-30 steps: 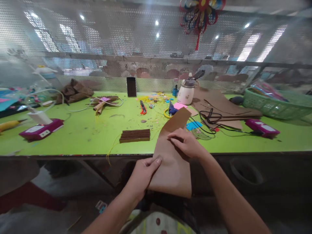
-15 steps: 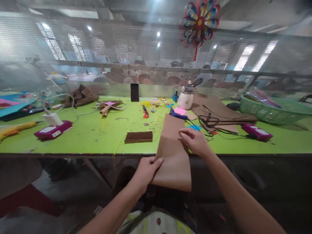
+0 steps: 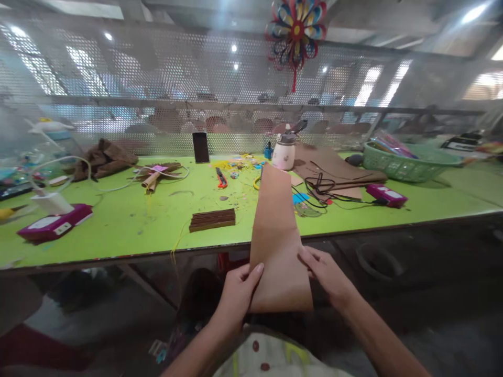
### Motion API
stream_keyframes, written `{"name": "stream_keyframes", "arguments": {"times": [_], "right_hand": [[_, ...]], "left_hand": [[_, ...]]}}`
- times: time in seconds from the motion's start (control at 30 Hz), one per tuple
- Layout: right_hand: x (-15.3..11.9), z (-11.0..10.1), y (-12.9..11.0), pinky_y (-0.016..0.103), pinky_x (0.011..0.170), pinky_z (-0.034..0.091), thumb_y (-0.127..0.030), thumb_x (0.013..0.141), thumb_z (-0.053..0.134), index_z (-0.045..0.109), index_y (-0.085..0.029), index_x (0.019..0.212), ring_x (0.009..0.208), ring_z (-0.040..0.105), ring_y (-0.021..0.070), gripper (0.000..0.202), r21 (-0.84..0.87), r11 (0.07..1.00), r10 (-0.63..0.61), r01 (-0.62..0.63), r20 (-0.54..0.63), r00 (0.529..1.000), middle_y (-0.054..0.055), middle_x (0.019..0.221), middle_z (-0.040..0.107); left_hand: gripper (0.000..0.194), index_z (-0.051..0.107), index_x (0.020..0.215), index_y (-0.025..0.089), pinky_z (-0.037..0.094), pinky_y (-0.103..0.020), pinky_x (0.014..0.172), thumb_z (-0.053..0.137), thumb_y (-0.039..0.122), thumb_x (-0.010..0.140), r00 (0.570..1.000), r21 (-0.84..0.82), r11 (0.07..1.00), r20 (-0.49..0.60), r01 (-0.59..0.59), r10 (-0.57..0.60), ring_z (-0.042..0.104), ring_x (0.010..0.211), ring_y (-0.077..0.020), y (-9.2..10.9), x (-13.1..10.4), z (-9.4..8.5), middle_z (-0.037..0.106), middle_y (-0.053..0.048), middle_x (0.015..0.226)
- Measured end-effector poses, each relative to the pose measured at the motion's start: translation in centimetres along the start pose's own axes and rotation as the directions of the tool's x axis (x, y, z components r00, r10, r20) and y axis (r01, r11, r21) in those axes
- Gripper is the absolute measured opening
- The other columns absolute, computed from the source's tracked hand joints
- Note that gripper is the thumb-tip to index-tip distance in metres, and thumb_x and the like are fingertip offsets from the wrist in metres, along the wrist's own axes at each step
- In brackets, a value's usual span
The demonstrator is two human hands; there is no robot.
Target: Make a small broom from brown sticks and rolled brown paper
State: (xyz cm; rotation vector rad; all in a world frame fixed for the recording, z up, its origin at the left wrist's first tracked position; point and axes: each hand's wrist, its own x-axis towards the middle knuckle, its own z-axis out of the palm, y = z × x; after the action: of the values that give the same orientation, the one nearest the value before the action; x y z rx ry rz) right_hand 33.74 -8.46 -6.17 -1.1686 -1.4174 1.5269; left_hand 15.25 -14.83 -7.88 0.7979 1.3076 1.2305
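A long strip of brown kraft paper (image 3: 277,225) slopes from the green table down over its front edge toward my lap. Its left edge is pinched in my left hand (image 3: 239,290), thumb on top and fingers underneath. On the opposite edge, my right hand (image 3: 328,272) grips the paper with the thumb over it; the other fingers are partly hidden. A pleated stack of dark brown paper (image 3: 212,220) lies just left of the strip, near the table's edge. Behind the strip's far end, a bit of yellow handle (image 3: 257,183) peeks out.
On the green table (image 3: 129,220) are a red cutter (image 3: 221,178), a phone (image 3: 200,147), a white bottle (image 3: 283,151), brown sheets (image 3: 334,167) and a green basket (image 3: 412,159). Purple power boxes (image 3: 55,222) with cords sit at both sides. A paper flower (image 3: 296,30) hangs above.
My right hand has come down from above the strip's upper part to its lower right edge and now grips it. My left hand keeps its hold. The view has turned to the right.
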Motion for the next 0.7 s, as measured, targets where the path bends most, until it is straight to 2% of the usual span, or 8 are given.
{"name": "stream_keyframes", "arguments": {"times": [0.1, 0.17, 0.23, 0.3, 0.4, 0.5, 0.57, 0.7], "right_hand": [[0.7, 1.3, 0.4, 0.031, 0.064, 0.049, -0.055, 0.070, 0.067, 0.069, -0.012, 0.082, 0.065, 0.062, 0.0200, 0.045, 0.216, 0.967, 0.122, -0.138, 0.087, 0.989, 0.006, 0.071, 0.069], [1.1, 1.8, 0.8, 0.034, 0.068, 0.050, -0.053, 0.067, 0.071, 0.071, -0.012, 0.084, 0.067, 0.064, 0.0220, 0.045, 0.245, 0.962, 0.101, -0.120, 0.090, 0.991, 0.007, 0.074, 0.071], [1.3, 1.8, 1.3, 0.034, 0.069, 0.049, -0.052, 0.066, 0.071, 0.073, -0.013, 0.085, 0.072, 0.064, 0.0239, 0.043, 0.175, 0.984, 0.025, -0.035, 0.060, 0.998, 0.007, 0.077, 0.071], [1.5, 1.5, 1.6, 0.033, 0.068, 0.048, -0.052, 0.068, 0.070, 0.074, -0.013, 0.084, 0.075, 0.064, 0.0248, 0.042, 0.063, 0.997, -0.045, 0.041, 0.066, 0.997, 0.006, 0.080, 0.072], [1.2, 1.1, 1.2, 0.031, 0.069, 0.047, -0.050, 0.072, 0.067, 0.075, -0.014, 0.087, 0.077, 0.063, 0.0239, 0.039, -0.031, 0.996, -0.076, 0.082, 0.169, 0.983, 0.005, 0.082, 0.072], [0.4, 1.3, 0.0, 0.031, 0.071, 0.047, -0.049, 0.073, 0.067, 0.074, -0.014, 0.094, 0.080, 0.063, 0.0228, 0.041, 0.025, 0.998, -0.065, 0.060, 0.287, 0.956, 0.005, 0.084, 0.072], [-0.1, 1.7, -0.6, 0.030, 0.069, 0.047, -0.049, 0.074, 0.067, 0.073, -0.014, 0.098, 0.080, 0.063, 0.0221, 0.043, 0.105, 0.994, -0.045, 0.010, 0.332, 0.942, 0.006, 0.084, 0.071], [-0.5, 2.2, -0.8, 0.027, 0.065, 0.046, -0.046, 0.072, 0.070, 0.073, -0.013, 0.097, 0.072, 0.063, 0.0188, 0.042, 0.201, 0.977, 0.002, -0.073, 0.333, 0.943, 0.007, 0.082, 0.071]], "left_hand": [[0.041, 0.074, 0.079, 0.012, 0.042, -0.026, 0.064, 0.071, 0.050, 0.066, 0.999, -0.033, 0.999, 0.017, 0.029, -0.028, 0.059, 0.073, -0.0205, -1.2, 0.0, -0.1, 0.069, -0.006, 0.077], [0.041, 0.074, 0.081, 0.012, 0.044, -0.028, 0.067, 0.071, 0.050, 0.066, 0.997, -0.078, 0.995, 0.043, 0.062, -0.058, 0.061, 0.075, -0.0223, -1.7, 0.0, -0.2, 0.070, -0.007, 0.078], [0.042, 0.074, 0.084, 0.012, 0.046, -0.031, 0.070, 0.072, 0.049, 0.065, 0.993, -0.116, 0.989, 0.084, 0.089, -0.079, 0.062, 0.076, -0.0236, -1.5, 0.0, -0.4, 0.071, -0.009, 0.079], [0.041, 0.073, 0.088, 0.012, 0.046, -0.032, 0.073, 0.074, 0.046, 0.064, 0.987, -0.140, 0.986, 0.140, 0.093, -0.073, 0.063, 0.077, -0.0241, -0.6, -0.1, -0.5, 0.071, -0.010, 0.082], [0.041, 0.072, 0.097, 0.013, 0.047, -0.035, 0.078, 0.073, 0.042, 0.067, 0.977, -0.158, 0.986, 0.211, 0.053, -0.018, 0.064, 0.079, -0.0239, 1.9, 0.0, -0.6, 0.072, -0.010, 0.086], [0.042, 0.070, 0.101, 0.013, 0.046, -0.035, 0.080, 0.072, 0.041, 0.069, 0.978, -0.160, 0.987, 0.206, 0.000, 0.034, 0.065, 0.081, -0.0246, 4.0, 0.3, -0.5, 0.072, -0.010, 0.089], [0.046, 0.068, 0.106, 0.012, 0.047, -0.035, 0.077, 0.072, 0.040, 0.069, 0.981, -0.173, 0.985, 0.191, -0.002, 0.035, 0.065, 0.080, -0.0255, 4.8, 0.6, -0.2, 0.073, -0.010, 0.088], [0.052, 0.063, 0.115, 0.013, 0.048, -0.036, 0.071, 0.069, 0.041, 0.071, 0.984, -0.200, 0.980, 0.179, 0.021, 0.015, 0.066, 0.072, -0.0252, 5.1, 1.2, 0.0, 0.073, -0.010, 0.085]]}}
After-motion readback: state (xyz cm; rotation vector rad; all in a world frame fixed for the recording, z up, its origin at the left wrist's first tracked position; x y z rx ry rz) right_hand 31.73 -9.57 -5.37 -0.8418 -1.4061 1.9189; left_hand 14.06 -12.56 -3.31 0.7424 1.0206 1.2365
